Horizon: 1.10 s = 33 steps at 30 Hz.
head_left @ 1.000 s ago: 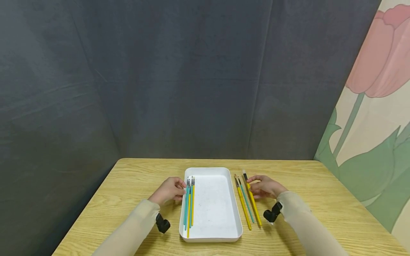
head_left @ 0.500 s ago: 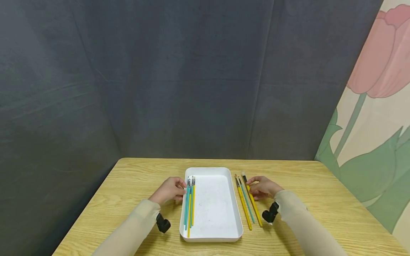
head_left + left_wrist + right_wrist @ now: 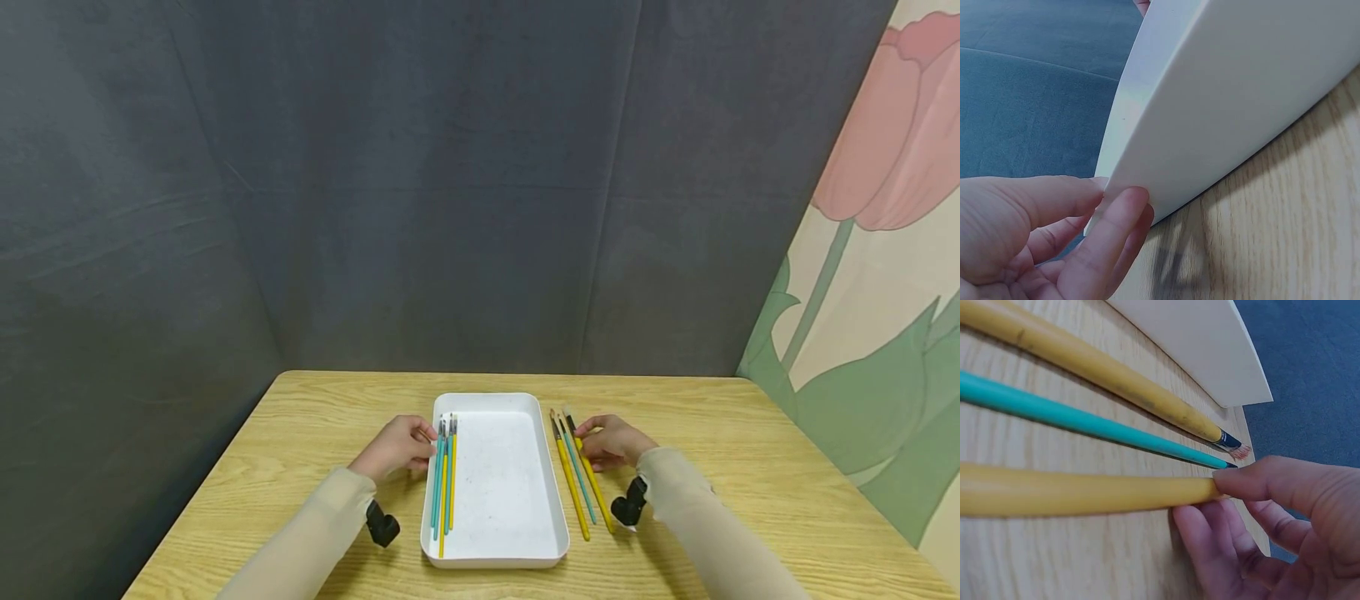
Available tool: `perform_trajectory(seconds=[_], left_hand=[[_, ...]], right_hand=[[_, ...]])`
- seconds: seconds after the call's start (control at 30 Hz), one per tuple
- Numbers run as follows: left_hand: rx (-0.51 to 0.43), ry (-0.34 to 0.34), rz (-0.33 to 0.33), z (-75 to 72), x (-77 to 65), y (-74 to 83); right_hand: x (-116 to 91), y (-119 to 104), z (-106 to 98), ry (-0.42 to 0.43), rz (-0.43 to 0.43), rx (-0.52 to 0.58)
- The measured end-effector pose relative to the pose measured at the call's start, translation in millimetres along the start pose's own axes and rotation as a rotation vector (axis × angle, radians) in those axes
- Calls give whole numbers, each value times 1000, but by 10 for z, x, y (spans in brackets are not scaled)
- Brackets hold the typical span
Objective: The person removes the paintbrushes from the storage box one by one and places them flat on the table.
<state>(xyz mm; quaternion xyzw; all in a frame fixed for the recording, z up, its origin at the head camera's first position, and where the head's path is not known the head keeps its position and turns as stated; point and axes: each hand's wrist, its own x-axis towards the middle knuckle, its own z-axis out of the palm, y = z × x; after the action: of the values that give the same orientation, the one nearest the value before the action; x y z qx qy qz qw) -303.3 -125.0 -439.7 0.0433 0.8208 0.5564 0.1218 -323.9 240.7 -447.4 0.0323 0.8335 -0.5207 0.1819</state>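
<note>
My left hand [image 3: 397, 448] holds the left rim of a white tray [image 3: 506, 492], thumb on the rim and fingers against its outer wall [image 3: 1222, 100] in the left wrist view. Inside the tray, several slim teal and yellow paintbrushes [image 3: 453, 483] lie side by side along the left edge. To the right of the tray, my right hand [image 3: 615, 442] pinches a thick yellow paintbrush [image 3: 1072, 492] near its bristle end, between thumb and fingers. Beside that one lie a teal paintbrush [image 3: 1085, 422] and another yellow paintbrush [image 3: 1110, 374], bristles pointing away from me.
Everything stands on a light wooden table [image 3: 345, 400]. A dark grey curtain [image 3: 450, 208] hangs behind the table and down its left side. A wall with a painted tulip [image 3: 870, 133] rises at the right. Each wrist wears a small black camera [image 3: 381, 523].
My right hand has shifted slightly left, and the bristle end of the yellow paintbrush in it has swung left towards the teal one. My left hand stays at the tray rim.
</note>
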Motion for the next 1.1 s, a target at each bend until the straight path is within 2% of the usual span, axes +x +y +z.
perform_trajectory(seconds=[0.57,1.1], left_hand=[[5,-2,-3,0,-2,3],[29,-2,-6,-6,15,-5]], right_hand=[[0,-11,9,6,16,-8],[-21,-28,-42,-40,21,18]])
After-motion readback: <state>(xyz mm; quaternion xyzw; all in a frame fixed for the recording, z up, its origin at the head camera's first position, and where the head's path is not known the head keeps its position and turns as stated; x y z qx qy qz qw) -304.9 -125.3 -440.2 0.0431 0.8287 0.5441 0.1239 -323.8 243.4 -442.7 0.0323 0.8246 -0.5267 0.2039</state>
